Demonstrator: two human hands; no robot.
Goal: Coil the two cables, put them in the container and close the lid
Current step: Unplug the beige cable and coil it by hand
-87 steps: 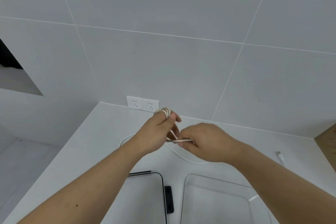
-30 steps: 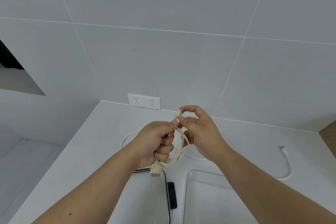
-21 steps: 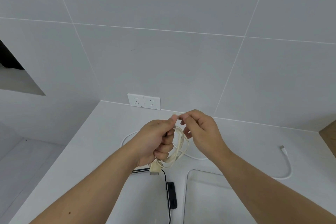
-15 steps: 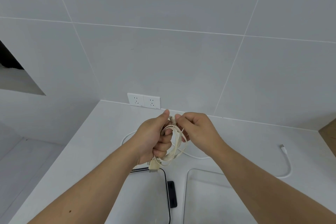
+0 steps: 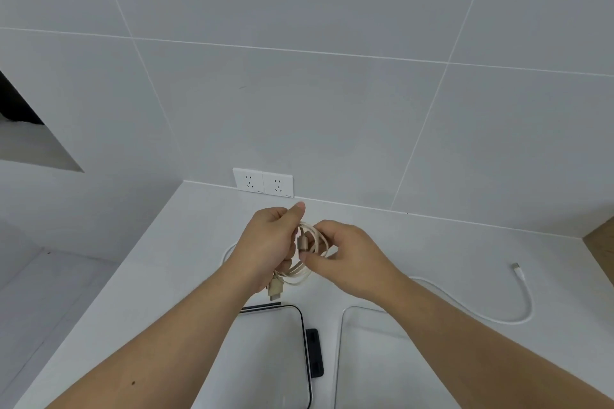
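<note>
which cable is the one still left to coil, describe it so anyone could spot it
Start at the white counter under the double wall socket. To the right of both hands lies the thin white cable, loose and curved, its plug pointing up. Unlike the beige coiled cable in the hands, it lies uncoiled on the counter.

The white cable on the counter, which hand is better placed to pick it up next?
Right hand: the white cable lies on its side, and the left hand grips the beige coil.
</note>
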